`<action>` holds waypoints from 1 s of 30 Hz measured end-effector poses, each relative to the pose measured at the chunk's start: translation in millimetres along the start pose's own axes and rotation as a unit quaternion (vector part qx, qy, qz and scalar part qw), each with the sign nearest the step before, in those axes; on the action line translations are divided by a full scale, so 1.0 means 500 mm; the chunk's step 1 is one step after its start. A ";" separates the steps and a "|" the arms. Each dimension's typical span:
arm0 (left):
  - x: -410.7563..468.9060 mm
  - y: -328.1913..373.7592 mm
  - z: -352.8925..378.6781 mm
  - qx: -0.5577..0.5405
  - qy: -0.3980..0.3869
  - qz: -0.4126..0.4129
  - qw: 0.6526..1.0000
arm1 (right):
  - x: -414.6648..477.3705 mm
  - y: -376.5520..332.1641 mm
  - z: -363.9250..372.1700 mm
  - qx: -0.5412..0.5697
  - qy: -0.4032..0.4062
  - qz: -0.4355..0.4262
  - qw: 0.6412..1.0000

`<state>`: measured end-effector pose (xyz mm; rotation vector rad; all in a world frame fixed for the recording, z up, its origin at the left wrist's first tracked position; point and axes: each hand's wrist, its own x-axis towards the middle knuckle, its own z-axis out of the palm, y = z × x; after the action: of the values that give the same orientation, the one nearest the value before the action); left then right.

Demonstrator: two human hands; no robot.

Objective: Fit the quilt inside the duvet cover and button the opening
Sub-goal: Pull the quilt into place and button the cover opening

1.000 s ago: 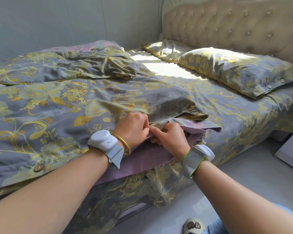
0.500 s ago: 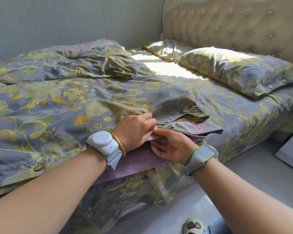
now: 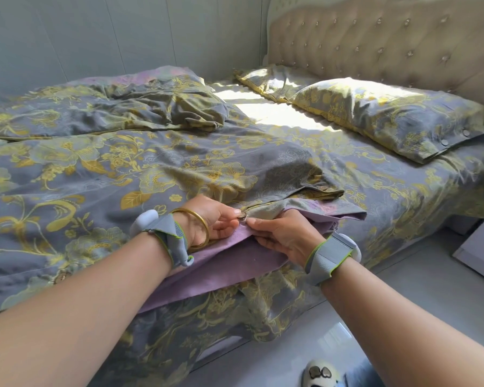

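The brown button [image 3: 242, 215] sits at the near edge of the floral duvet cover [image 3: 140, 174], pinched between the thumb and forefinger of the left hand [image 3: 211, 223]. Just beside it, the right hand [image 3: 284, 237] grips the lilac lower edge [image 3: 229, 263] of the opening, thumb on top and fingers curled under the cloth, holding it up to meet the button. Whether the button has passed its hole I cannot tell; the fingertips cover that spot.

The quilt appears to be inside already, judging by the padded bulk of the cover spread over the bed, though no quilt surface shows. The buttoning is partly done at best. 1 button [image 3: 61, 276] lies further left along the same edge, seemingly closed, and another button [image 3: 322, 187] shows further right on a turned-back flap that still gapes open. So at least this fastening and the 1 to the right look left to do, and the lilac edge hangs loose below the hands.

Both forearms reach in from the near side, low and converging, wrists almost level with the mattress edge. The left wrist carries a gold bangle [image 3: 197, 223] and a grey strap [image 3: 168, 238]; the right wrist has a matching strap [image 3: 329, 256]. Beyond, 2 pillows lie by the tufted headboard [image 3: 375, 43].
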<state>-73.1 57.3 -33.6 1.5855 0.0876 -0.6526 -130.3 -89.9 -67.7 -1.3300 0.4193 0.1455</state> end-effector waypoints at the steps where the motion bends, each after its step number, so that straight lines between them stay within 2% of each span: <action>1: 0.002 0.001 -0.002 -0.016 -0.002 -0.009 1.000 | 0.000 0.000 0.001 -0.003 0.000 -0.004 1.000; 3: 0.003 0.001 -0.003 -0.007 -0.005 0.002 1.000 | 0.001 0.003 0.006 0.002 0.001 0.002 1.000; 5: 0.003 -0.002 0.000 0.092 -0.006 0.068 0.993 | 0.007 0.005 0.010 0.025 0.010 0.017 0.999; 6: 0.000 -0.003 0.002 0.170 -0.005 0.119 0.978 | 0.009 0.006 0.011 0.038 0.018 0.024 0.999; 7: -0.004 -0.004 0.004 0.260 -0.002 0.170 0.951 | 0.011 0.006 0.011 0.042 0.027 0.028 0.998; 8: -0.006 -0.006 0.006 0.359 0.003 0.213 0.909 | 0.013 0.006 0.010 0.040 0.034 0.030 0.998; 10: -0.007 -0.017 0.012 0.544 0.033 0.285 0.788 | 0.009 0.005 0.005 0.029 0.038 0.033 0.998; 11: -0.008 -0.024 0.016 0.588 0.044 0.317 0.743 | 0.007 0.005 0.000 0.026 0.036 0.039 0.998; 12: -0.009 -0.029 0.019 0.599 0.048 0.339 0.724 | 0.004 0.005 -0.005 0.027 0.037 0.046 0.998; 18: -0.004 -0.037 0.015 0.598 0.034 0.380 0.705 | 0.009 0.000 -0.051 0.125 0.141 0.048 0.981; 21: -0.009 -0.041 0.014 0.587 0.021 0.421 0.691 | 0.027 -0.014 -0.078 0.154 0.272 -0.031 0.950; 23: -0.010 -0.042 0.015 0.568 0.027 0.452 0.687 | 0.035 -0.025 -0.091 0.162 0.323 -0.087 0.928; 24: -0.010 -0.043 0.014 0.562 0.032 0.459 0.688 | 0.034 -0.025 -0.094 0.201 0.319 -0.089 0.922; 27: -0.007 -0.047 0.011 0.566 0.033 0.450 0.690 | 0.032 -0.007 -0.090 0.297 0.253 -0.009 0.921; 30: -0.004 -0.054 0.014 0.577 0.021 0.429 0.695 | 0.018 0.013 -0.072 0.221 0.150 0.029 0.963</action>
<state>-88.7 55.3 -56.5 2.5112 -1.2065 0.2061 -131.9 -123.9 -83.5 -0.8978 0.7031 -0.1003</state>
